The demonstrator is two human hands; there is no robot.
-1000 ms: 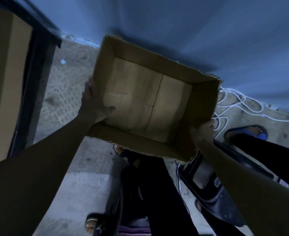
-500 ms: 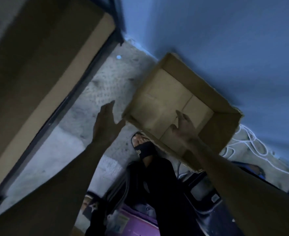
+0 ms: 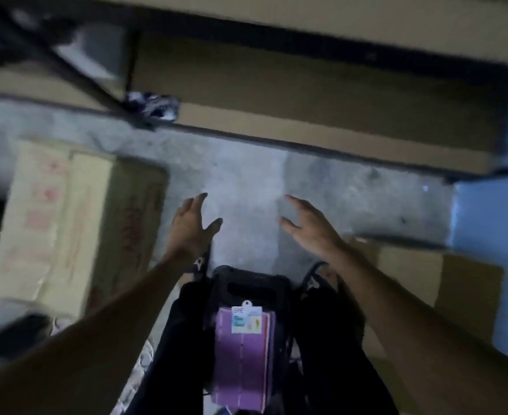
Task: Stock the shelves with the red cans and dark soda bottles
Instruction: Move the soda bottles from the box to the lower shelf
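Observation:
No red cans or dark soda bottles show in this blurred, dim view. My left hand (image 3: 190,227) and my right hand (image 3: 309,227) hover over the concrete floor (image 3: 246,187), both empty with fingers spread. The shelf unit (image 3: 306,94), brown boards in a dark metal frame, runs across the top of the view in front of me. The empty cardboard box (image 3: 444,280) lies on the floor at my right, partly hidden behind my right forearm.
A closed carton with red print (image 3: 66,223) sits on the floor at the left. A purple pouch on a dark strap (image 3: 242,351) hangs at my front between my dark-trousered legs. A blue wall (image 3: 495,235) stands at the right.
Both hands let go of the empty cardboard box, which now lies at my right. My view swung left from the blue wall to the shelf unit and the printed carton.

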